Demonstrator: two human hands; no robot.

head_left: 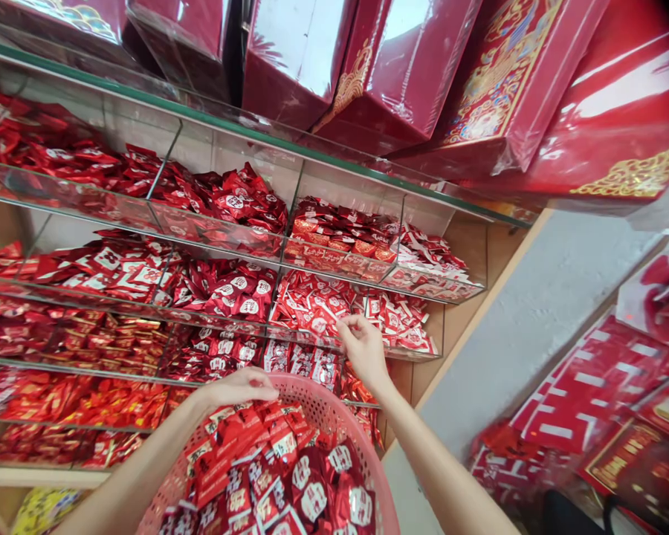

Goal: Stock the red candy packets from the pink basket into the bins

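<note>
A pink perforated plastic basket (pixel 376 472), heaped with small red wrapped packets (pixel 279 461), sits in front of me below the shelves. My left hand (pixel 239 387) is curled over its far left rim, with that forearm along the basket's side. Part of the grip is hidden. At a clear-fronted compartment beyond the basket, my right hand (pixel 363 349) pinches thumb and finger together on a small red-and-white packet (pixel 331 321). More packets of this kind (pixel 306 301) fill the compartment behind the fingertips.
Tiered shelves with clear dividers (pixel 293 197) hold several kinds of red packets. Large dark red gift boxes (pixel 390 74) stand on the glass shelf (pixel 212 115) overhead. To the right are a grey wall (pixel 540 312) and stacked red-and-white goods (pixel 585 379). A yellow package (pixel 44 509) lies low left.
</note>
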